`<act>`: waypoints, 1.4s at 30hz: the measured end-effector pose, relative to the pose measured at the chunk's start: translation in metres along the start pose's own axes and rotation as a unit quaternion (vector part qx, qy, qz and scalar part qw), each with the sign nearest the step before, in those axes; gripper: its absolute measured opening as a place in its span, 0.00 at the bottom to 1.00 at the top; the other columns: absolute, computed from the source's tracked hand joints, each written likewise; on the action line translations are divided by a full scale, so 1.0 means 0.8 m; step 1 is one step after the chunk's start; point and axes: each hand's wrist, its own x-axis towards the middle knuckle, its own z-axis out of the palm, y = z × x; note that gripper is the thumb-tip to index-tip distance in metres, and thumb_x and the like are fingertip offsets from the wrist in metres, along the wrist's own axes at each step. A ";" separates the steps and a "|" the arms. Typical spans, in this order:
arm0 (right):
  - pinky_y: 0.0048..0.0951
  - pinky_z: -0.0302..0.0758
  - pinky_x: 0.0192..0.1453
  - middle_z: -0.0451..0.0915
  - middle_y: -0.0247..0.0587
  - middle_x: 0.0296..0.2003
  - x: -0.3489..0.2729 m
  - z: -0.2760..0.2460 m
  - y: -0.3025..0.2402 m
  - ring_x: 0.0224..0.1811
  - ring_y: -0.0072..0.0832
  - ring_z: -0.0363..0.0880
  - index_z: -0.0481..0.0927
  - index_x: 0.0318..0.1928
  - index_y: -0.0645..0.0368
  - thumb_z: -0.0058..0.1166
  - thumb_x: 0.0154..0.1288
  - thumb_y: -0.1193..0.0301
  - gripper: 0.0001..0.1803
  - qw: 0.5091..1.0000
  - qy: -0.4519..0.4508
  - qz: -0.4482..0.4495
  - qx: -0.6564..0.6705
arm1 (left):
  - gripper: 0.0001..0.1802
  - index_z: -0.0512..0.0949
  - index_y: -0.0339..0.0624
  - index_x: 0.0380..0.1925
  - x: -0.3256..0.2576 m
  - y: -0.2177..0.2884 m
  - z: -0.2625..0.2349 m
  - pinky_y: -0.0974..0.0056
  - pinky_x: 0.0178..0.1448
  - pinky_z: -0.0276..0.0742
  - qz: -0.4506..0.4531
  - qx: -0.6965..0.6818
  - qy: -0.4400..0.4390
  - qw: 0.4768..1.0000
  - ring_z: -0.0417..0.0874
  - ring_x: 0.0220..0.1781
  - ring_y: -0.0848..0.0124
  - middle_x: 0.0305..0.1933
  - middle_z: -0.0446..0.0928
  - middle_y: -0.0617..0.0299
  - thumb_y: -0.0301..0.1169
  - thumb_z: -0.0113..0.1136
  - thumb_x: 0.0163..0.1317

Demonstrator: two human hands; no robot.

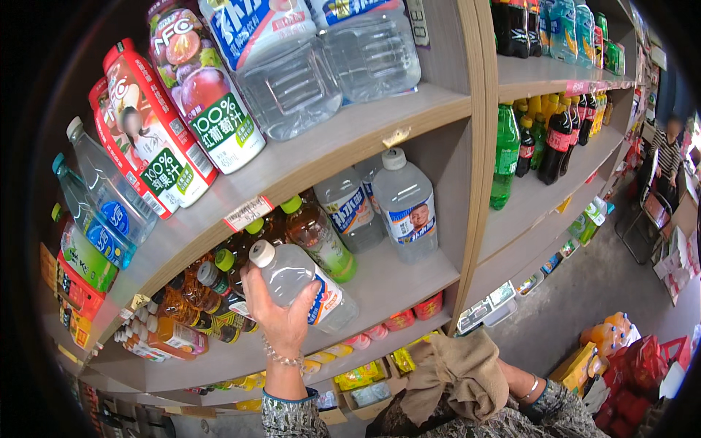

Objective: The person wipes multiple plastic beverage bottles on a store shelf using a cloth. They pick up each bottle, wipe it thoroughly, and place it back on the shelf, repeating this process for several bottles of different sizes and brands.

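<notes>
My left hand (281,306), with a beaded bracelet at the wrist, is closed around a clear plastic bottle (288,270) with a white cap and a blue, white and orange label. The bottle is tilted at the front of the middle shelf, beside a green-capped tea bottle (318,237). Behind and to the right, a similar white-capped bottle (403,212) stands against the shelf's side wall. At the lower right, a bunched brown cloth (460,372) covers my right hand. Its fingers are hidden beneath the folds, but the cloth hangs from that hand.
Juice cartons (164,139) and large bottles line the upper shelf board (314,146). Several dark drink bottles stand left of my left hand. An upright divider (478,146) separates the soda shelves at right. Red bags (642,372) lie on the floor; a person (666,150) is farther back.
</notes>
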 end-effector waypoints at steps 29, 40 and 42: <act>0.27 0.72 0.65 0.77 0.43 0.57 -0.103 -0.128 0.011 0.63 0.25 0.72 0.74 0.61 0.67 0.59 0.70 0.68 0.23 0.937 0.262 -0.106 -0.203 | 0.42 0.74 0.32 0.51 0.037 0.059 0.220 0.50 0.50 0.80 -0.050 -0.103 -0.047 0.992 0.84 0.42 0.46 0.43 0.82 0.42 0.42 0.82 0.37; 0.33 0.76 0.56 0.79 0.54 0.51 -0.025 0.017 -0.113 0.51 0.39 0.80 0.79 0.53 0.69 0.64 0.52 0.77 0.25 0.682 0.348 -0.399 -0.504 | 0.53 0.61 0.34 0.64 -0.027 0.100 0.159 0.55 0.59 0.75 -0.042 -0.244 -0.016 0.969 0.80 0.54 0.56 0.53 0.76 0.46 0.30 0.83 0.37; 0.39 0.76 0.58 0.75 0.58 0.55 0.032 0.055 -0.151 0.55 0.49 0.77 0.76 0.57 0.65 0.64 0.48 0.78 0.31 0.522 0.311 -0.496 -0.620 | 0.54 0.58 0.38 0.68 -0.048 0.106 0.142 0.58 0.63 0.74 -0.035 -0.190 -0.028 0.981 0.77 0.60 0.60 0.63 0.70 0.47 0.28 0.81 0.40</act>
